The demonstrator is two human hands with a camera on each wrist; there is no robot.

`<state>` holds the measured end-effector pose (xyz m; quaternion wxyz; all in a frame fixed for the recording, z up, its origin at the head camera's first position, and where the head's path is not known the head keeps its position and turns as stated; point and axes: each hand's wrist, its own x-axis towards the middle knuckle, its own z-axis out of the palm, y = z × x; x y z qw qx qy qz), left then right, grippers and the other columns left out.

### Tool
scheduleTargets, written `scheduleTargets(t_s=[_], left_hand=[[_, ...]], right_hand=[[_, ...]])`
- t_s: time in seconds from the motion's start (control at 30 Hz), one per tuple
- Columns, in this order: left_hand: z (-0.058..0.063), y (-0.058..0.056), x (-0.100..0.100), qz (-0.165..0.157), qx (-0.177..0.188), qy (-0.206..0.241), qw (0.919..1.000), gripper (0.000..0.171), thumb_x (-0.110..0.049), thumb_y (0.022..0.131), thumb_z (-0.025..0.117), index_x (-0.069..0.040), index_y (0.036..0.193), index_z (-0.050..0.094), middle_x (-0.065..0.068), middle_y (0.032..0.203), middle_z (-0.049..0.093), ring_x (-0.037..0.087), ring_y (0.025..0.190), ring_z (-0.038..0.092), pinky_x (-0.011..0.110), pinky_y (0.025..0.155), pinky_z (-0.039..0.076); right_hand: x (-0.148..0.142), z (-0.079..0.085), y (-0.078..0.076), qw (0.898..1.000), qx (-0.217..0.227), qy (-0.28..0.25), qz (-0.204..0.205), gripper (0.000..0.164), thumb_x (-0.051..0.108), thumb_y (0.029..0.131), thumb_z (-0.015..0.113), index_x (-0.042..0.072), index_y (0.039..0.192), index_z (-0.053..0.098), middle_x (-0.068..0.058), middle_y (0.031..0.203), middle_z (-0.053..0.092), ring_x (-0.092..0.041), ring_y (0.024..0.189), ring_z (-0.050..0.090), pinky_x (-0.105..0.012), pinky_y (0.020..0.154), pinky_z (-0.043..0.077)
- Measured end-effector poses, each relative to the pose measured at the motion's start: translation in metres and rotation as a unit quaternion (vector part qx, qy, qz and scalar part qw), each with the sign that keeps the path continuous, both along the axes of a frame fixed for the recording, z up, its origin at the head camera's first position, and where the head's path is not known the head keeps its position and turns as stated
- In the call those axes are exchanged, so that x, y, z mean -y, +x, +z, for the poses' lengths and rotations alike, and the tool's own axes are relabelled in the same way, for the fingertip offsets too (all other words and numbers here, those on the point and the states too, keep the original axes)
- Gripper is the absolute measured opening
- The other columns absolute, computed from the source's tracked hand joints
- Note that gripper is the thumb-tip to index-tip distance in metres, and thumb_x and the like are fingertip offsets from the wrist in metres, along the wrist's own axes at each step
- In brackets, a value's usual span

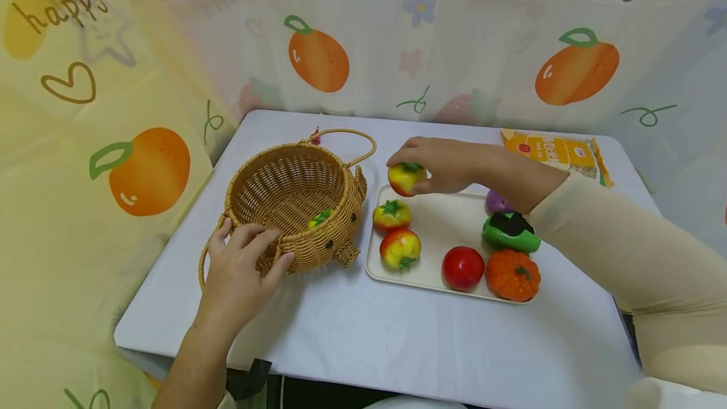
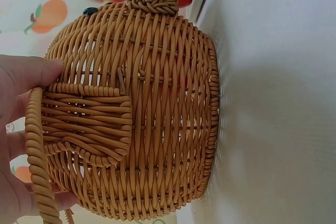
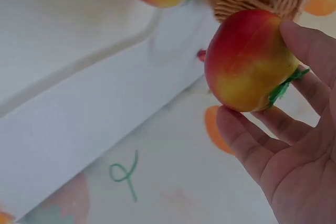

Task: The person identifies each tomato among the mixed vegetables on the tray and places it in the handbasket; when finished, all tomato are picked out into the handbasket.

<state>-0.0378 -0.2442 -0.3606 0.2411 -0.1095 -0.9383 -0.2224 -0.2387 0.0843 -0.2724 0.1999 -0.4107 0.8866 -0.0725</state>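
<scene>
My right hand [image 1: 440,163] holds a red-and-yellow toy persimmon [image 3: 249,61] with a green leafy top, pinched between thumb and fingers. It is raised above the far left corner of the cream tray [image 1: 437,226]. Two more such persimmons [image 1: 392,215] lie at the tray's left end. To the left stands a round wicker basket [image 1: 335,248] with an animal face and looped handles. My left hand [image 1: 241,270] grips its near left rim, thumb against the wall beside a woven ear [image 2: 86,124]. Inside the basket, a green-topped fruit [image 1: 320,218] is partly hidden by the rim.
On the tray's right side lie a red tomato [image 1: 462,268], an orange pumpkin [image 1: 513,275], a green-and-black item [image 1: 511,233] and a purple one [image 1: 498,202], partly behind my right arm. A yellow packet [image 1: 553,149] rests at the back right of the white table [image 1: 363,333].
</scene>
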Motion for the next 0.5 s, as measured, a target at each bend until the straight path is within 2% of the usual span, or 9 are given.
scheduleTargets(t_s=[0.17, 0.3, 0.5], left_hand=[[0.000, 0.000, 0.000, 0.001, -0.002, -0.003, 1.0000, 0.036, -0.019, 0.082, 0.085, -0.003, 0.112, 0.074, 0.019, 0.110, 0.065, 0.043, 0.110, 0.055, 0.066, 0.116, 0.022], [0.000, 0.000, 0.001, 0.004, 0.003, -0.003, 1.0000, 0.036, -0.020, 0.082, 0.085, -0.003, 0.112, 0.074, 0.019, 0.110, 0.065, 0.046, 0.112, 0.053, 0.066, 0.116, 0.022], [0.000, 0.000, 0.001, 0.005, 0.008, -0.001, 1.0000, 0.036, -0.020, 0.083, 0.084, -0.005, 0.113, 0.074, 0.018, 0.111, 0.065, 0.049, 0.116, 0.050, 0.066, 0.116, 0.021]], right_hand=[[0.023, 0.016, 0.002, 0.999, -0.015, -0.013, 0.026, 0.059, 0.026, 0.095, 0.073, 0.023, 0.150, 0.051, -0.008, 0.151, 0.048, -0.027, 0.138, 0.047, -0.047, 0.116, 0.043], [0.043, 0.027, 0.004, 0.999, -0.018, -0.022, 0.043, 0.059, 0.027, 0.096, 0.072, 0.025, 0.150, 0.050, -0.005, 0.150, 0.047, -0.024, 0.138, 0.046, -0.044, 0.116, 0.042], [0.071, 0.034, 0.009, 0.996, -0.030, -0.033, 0.074, 0.060, 0.030, 0.098, 0.068, 0.028, 0.153, 0.045, -0.003, 0.155, 0.042, -0.021, 0.141, 0.041, -0.041, 0.119, 0.038]])
